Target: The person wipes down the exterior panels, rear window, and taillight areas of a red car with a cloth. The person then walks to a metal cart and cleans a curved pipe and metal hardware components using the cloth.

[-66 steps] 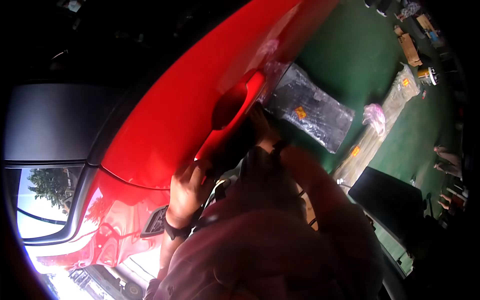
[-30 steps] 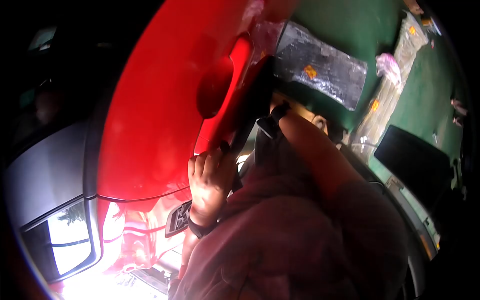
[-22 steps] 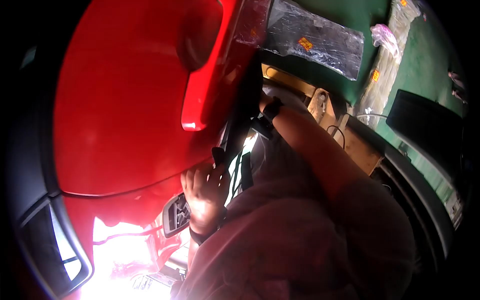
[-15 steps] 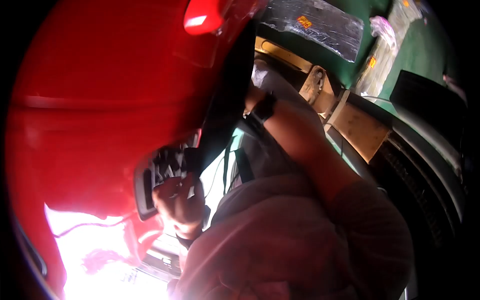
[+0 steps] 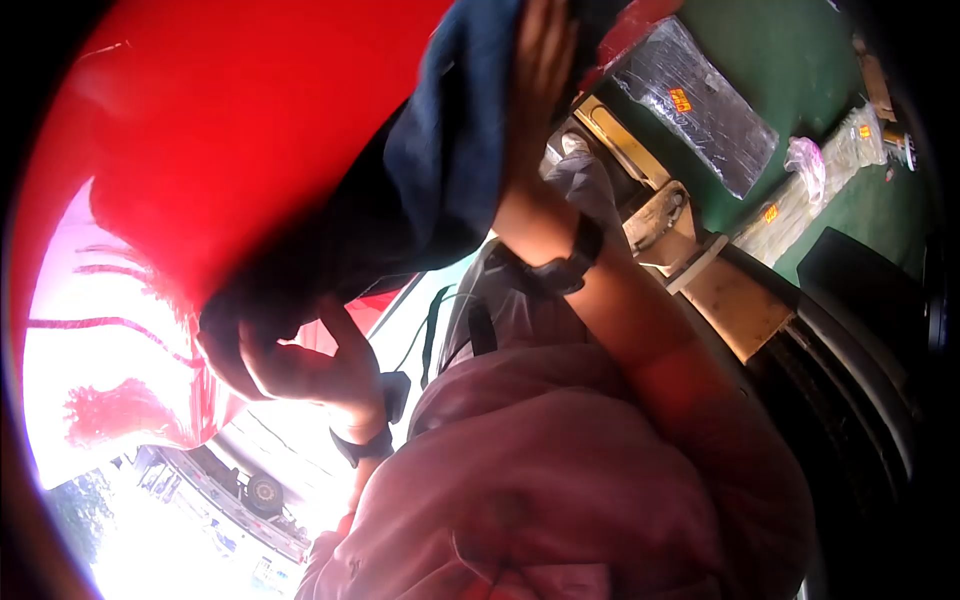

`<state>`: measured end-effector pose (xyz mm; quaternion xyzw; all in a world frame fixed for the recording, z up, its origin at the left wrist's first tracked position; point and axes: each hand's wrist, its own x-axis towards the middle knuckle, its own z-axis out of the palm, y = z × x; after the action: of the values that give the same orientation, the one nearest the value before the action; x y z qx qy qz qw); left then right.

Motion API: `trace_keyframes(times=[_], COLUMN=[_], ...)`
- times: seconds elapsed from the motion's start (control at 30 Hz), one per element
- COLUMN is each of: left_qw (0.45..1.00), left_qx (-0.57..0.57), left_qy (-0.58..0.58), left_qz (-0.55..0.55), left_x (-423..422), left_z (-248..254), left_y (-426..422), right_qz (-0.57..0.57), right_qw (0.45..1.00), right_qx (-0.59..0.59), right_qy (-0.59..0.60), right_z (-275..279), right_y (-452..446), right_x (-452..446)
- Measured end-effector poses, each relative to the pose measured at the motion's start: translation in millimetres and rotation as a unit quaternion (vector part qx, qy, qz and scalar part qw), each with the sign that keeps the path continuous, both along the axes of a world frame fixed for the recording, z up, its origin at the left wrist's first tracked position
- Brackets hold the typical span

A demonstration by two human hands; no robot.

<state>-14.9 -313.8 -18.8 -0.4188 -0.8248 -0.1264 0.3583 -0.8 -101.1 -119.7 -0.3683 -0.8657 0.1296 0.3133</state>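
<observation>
Cloth (image 5: 440,150): between both hands, before red panel (image 5: 240,110)
Left hand (image 5: 315,370): fingers curled at lower end — grip indeterminate
Right hand (image 5: 535,130): fingers extended along upper part — grip indeterminate

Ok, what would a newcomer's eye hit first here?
Probably the glossy red car panel filling the upper left, with a dark blue cloth against it, the right hand on the cloth and the left hand at its lower end. Next, the white glare at lower left. Then the plastic-wrapped dark sheet with an orange label, upper right on the green floor.
</observation>
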Motion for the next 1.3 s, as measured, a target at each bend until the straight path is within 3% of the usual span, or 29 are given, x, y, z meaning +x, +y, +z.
trace_keyframes(times=[0.03, 0.07, 0.1, 0.23, 0.4, 0.5, 0.77, 0.8, 0.93, 1.0, 1.1, 1.17, 1.23, 1.3], left_qw=[1.000, 0.997, 0.995, 0.991, 0.989, 0.979, 0.987, 0.983, 0.983, 0.953, 0.957, 0.979, 0.977, 0.985], left_qx=[-0.002, -0.011, -0.022, -0.039, -0.078, -0.187, -0.123, -0.099, -0.030, -0.211, -0.219, -0.078, 0.014, 0.023], left_qy=[0.021, 0.070, 0.100, 0.091, -0.024, -0.063, -0.085, -0.131, -0.085, -0.181, -0.152, -0.080, -0.081, -0.108], left_qz=[0.002, 0.013, 0.001, -0.088, -0.125, -0.050, -0.053, -0.084, -0.162, -0.121, -0.114, -0.170, -0.197, -0.134], left_x=[-3, -12, -23, -49, -29, 5, 22, 23, 12, 13, 16, 17, 11, 9], left_z=[1, 6, 15, 64, 42, 2, -43, -39, -21, 19, 9, -10, -13, 5], left_y=[-2, -3, -5, 21, 95, 109, 75, 82, 132, 139, 138, 137, 124, 110], right_qz=[0.050, 0.060, 0.107, 0.258, 0.176, 0.121, 0.228, 0.222, 0.163, 0.145, 0.172, 0.217, 0.250, 0.240], right_qw=[0.996, 0.980, 0.965, 0.927, 0.963, 0.979, 0.961, 0.960, 0.968, 0.975, 0.972, 0.963, 0.952, 0.952], right_qx=[0.023, 0.177, 0.218, 0.230, 0.158, 0.102, 0.118, 0.126, 0.131, 0.100, 0.093, 0.104, 0.121, 0.134], right_qy=[0.066, 0.069, 0.103, 0.145, 0.132, 0.126, 0.106, 0.112, 0.135, 0.137, 0.127, 0.124, 0.127, 0.135], right_z=[8, 3, 4, 18, -18, -39, -57, -56, -50, -45, -42, -38, -34, -25], right_y=[-15, -4, -2, 9, 64, 71, 1, 9, 61, 70, 39, 15, 9, 31], right_x=[3, -5, -8, -2, 20, 26, 56, 52, 27, 26, 38, 48, 47, 34])
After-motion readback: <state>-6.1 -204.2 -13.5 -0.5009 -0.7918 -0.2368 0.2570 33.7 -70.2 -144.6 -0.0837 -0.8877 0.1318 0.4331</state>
